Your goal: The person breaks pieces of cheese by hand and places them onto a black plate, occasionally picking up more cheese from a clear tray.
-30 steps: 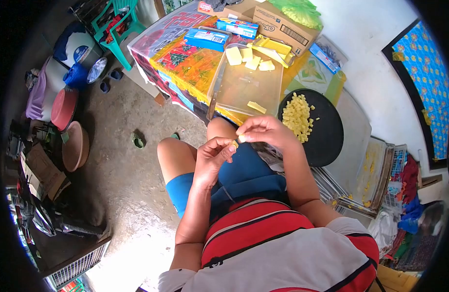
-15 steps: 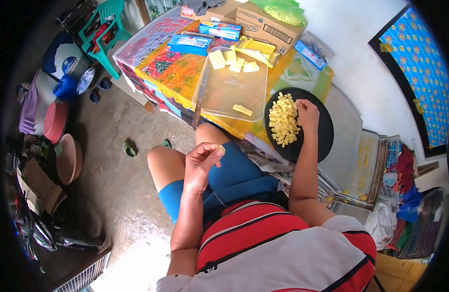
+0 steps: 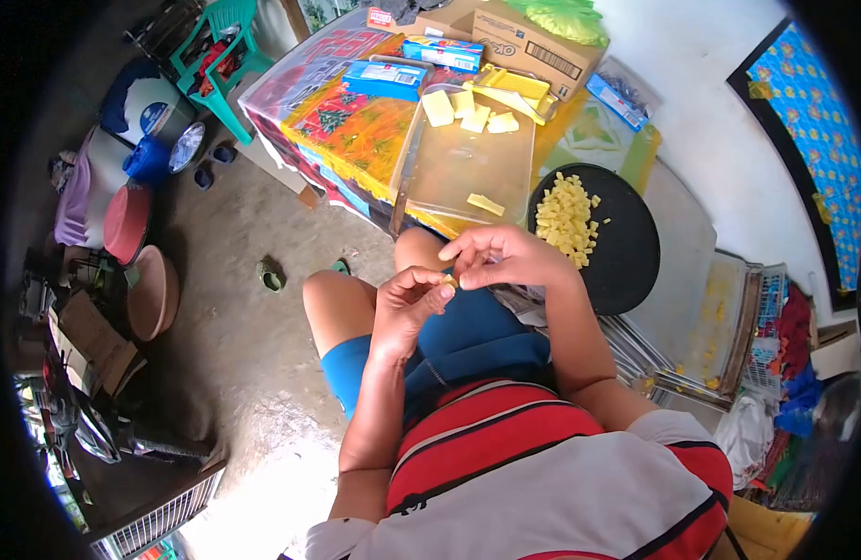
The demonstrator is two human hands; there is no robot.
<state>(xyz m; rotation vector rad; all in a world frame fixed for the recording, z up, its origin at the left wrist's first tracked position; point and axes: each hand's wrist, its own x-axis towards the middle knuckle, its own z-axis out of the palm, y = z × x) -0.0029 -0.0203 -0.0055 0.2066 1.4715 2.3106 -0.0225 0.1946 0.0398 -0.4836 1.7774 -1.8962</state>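
Note:
My left hand [image 3: 407,303] pinches a small yellow cheese piece [image 3: 448,280] above my lap. My right hand [image 3: 500,257] has its fingertips on the same piece, thumb and forefinger closed against it. Behind the hands lies a clear cutting board [image 3: 468,163] with one yellow strip [image 3: 485,203] and several larger cheese blocks [image 3: 468,110] at its far end. A black round plate [image 3: 626,252] to the right holds a pile of small yellow cubes [image 3: 566,215].
A knife [image 3: 407,168] lies along the board's left edge. Blue cartons [image 3: 385,78], a cardboard box [image 3: 524,42] and a yellow tray [image 3: 514,89] crowd the table's far side. Metal trays [image 3: 701,345] sit at right. Basins and a green chair stand on the floor at left.
My right hand came back from the black plate to my left hand and now touches the piece held there. The view shifted slightly.

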